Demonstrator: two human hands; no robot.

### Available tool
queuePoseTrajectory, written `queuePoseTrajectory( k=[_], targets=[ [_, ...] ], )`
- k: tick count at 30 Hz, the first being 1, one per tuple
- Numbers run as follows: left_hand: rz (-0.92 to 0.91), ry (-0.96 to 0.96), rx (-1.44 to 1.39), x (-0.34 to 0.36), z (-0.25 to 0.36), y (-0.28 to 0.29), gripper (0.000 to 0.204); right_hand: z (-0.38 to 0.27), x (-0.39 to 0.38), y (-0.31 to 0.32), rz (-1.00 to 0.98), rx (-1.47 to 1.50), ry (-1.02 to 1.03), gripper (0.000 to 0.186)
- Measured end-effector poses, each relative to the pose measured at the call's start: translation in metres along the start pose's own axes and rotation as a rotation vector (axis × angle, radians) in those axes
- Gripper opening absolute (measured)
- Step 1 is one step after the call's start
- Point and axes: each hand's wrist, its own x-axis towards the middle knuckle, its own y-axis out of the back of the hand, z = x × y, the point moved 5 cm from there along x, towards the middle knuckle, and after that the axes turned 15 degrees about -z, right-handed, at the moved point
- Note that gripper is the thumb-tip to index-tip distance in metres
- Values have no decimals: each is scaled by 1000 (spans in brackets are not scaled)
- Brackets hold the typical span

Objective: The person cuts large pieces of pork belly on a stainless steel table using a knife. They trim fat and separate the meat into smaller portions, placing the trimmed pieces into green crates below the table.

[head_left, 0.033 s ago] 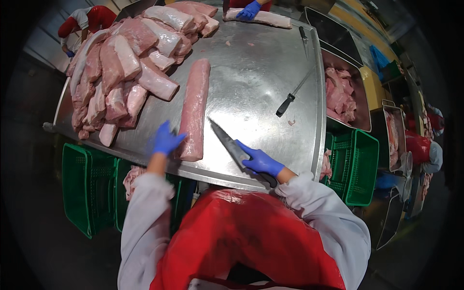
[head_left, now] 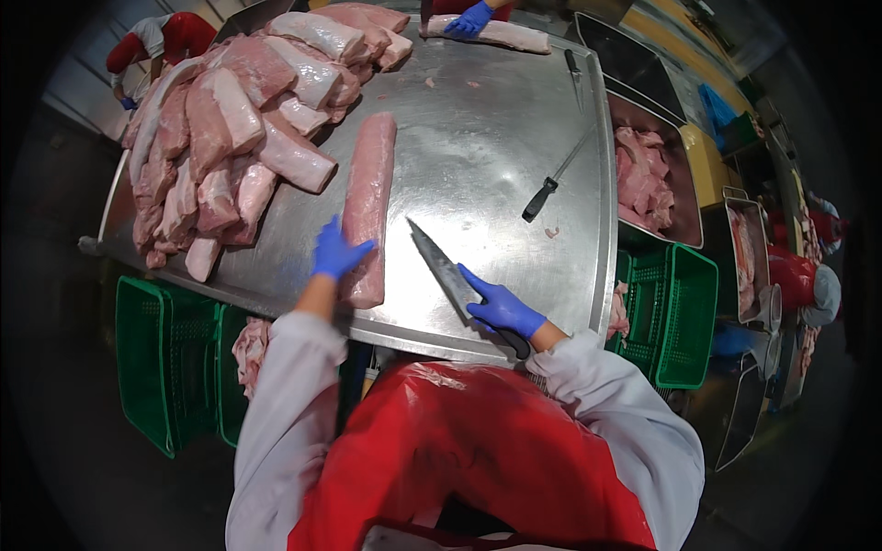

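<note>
A long skinned pork loin (head_left: 369, 197) lies lengthwise on the steel table (head_left: 459, 197) in front of me. My left hand (head_left: 341, 248), in a blue glove, is at the left side of the loin's near end. Its thumb reaches over the meat and its fingers are spread. To the right of the loin, my right hand (head_left: 503, 309), also gloved in blue, is closed round a knife (head_left: 439, 261). The broad blade points away and to the left, low over the table and apart from the meat. Part of the dark handle shows below the hand.
A large pile of pork loins (head_left: 220, 119) covers the table's left. A sharpening steel (head_left: 542, 197) and another knife (head_left: 573, 69) lie at right. Green crates (head_left: 145, 367) stand below; a metal tub (head_left: 689, 188) holds meat. A co-worker's gloved hand (head_left: 470, 18) rests on meat opposite.
My left hand has moved right and slightly away from me, from beside the loin onto its near end. The knife and right hand have shifted only a little to the right.
</note>
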Motion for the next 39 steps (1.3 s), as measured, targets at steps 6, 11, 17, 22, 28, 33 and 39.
queuePoseTrajectory(
  k=[6,11,17,22,28,33,39],
  targets=[
    [-130,182,-148,99,55,-9,115,30,-86,-1,207,296,-81,80],
    [-524,-463,-853,82,77,24,75,90,-136,-30,426,538,-68,82],
    [-876,-268,-875,29,16,37,75,116,-169,-36,563,568,-67,84],
    [-192,-241,-156,4,-19,-4,83,120,-165,-17,608,568,-85,81],
    [-218,-140,480,-70,46,-46,95,100,-158,-2,595,501,-110,82],
    [106,-491,593,-54,123,-43,78,104,-147,8,546,437,-131,82],
    [-75,-536,661,7,221,-97,62,96,-144,18,537,419,-96,81]
  ],
)
